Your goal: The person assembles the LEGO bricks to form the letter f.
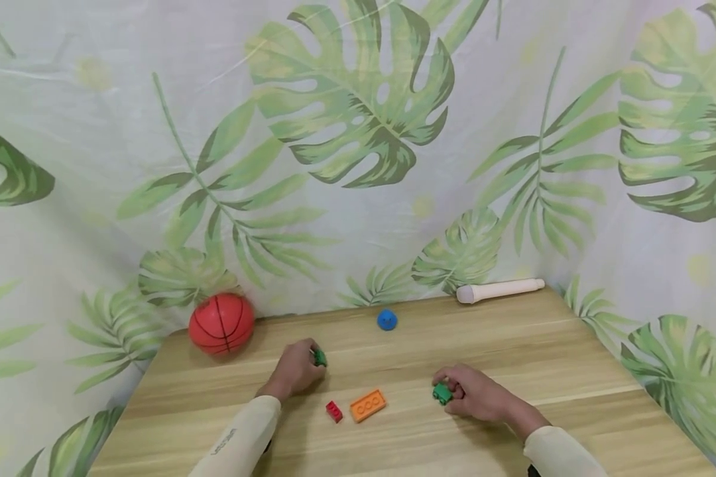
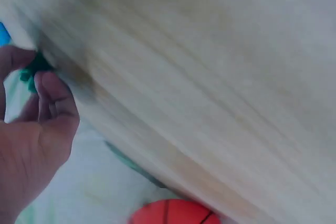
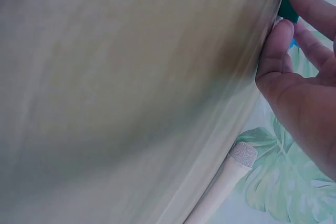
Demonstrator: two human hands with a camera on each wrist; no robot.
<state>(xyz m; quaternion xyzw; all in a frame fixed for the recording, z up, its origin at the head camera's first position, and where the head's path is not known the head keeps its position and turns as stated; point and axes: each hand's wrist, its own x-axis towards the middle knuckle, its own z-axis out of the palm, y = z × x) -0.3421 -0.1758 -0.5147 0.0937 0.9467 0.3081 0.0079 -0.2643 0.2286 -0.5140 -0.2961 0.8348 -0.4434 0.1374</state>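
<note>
My left hand [image 1: 298, 368] pinches a small green toy brick [image 1: 319, 358] between thumb and fingers, left of the table's middle. In the left wrist view the studs of that green brick [image 2: 34, 71] show between the fingertips. Over on the right, my right hand [image 1: 476, 393] grips another green toy brick [image 1: 442, 393] by its sides. Its dark green face [image 3: 287, 10] peeks out between thumb and finger in the right wrist view. Between the hands lie a small red brick [image 1: 334, 411] and a larger orange brick [image 1: 368, 405], close together.
A red toy basketball [image 1: 221, 324] stands at the table's back left. Near the back edge sits a small blue ball-like toy [image 1: 387, 320]. A white toy microphone [image 1: 501, 291] lies at the back right, by the leaf-patterned curtain [image 1: 358, 218]. Wooden tabletop [image 1: 406, 444] lies beneath everything.
</note>
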